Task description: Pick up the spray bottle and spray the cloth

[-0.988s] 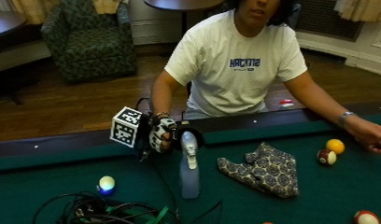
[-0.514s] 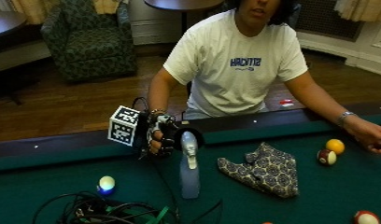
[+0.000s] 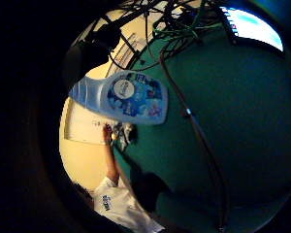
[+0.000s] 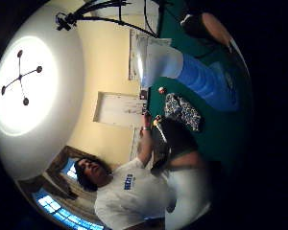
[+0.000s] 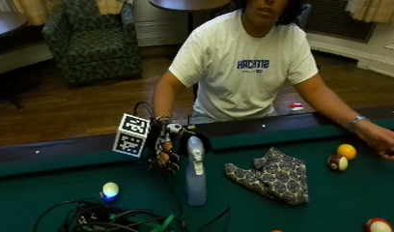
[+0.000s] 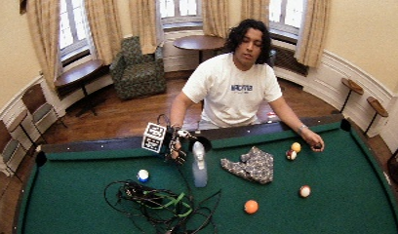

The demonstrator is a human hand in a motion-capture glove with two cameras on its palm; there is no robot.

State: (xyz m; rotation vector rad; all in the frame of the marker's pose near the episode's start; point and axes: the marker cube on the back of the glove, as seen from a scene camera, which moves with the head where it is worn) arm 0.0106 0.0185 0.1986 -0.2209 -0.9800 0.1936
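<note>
Closing rightward on the spray bottle (image 5: 196, 174) standing centre frame on the bench (image 5: 351, 203), the right hand (image 5: 166, 153), fingers relaxed and apart, could knock it toward the cloth (image 5: 272, 175).

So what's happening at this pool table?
A person in a white T-shirt reaches a black-gloved right hand toward the nozzle end of a pale blue plastic spray bottle standing on the green felt table. The hand is beside it, not gripping. A patterned dark cloth lies just beside the bottle, unsprayed as far as shows.
</note>
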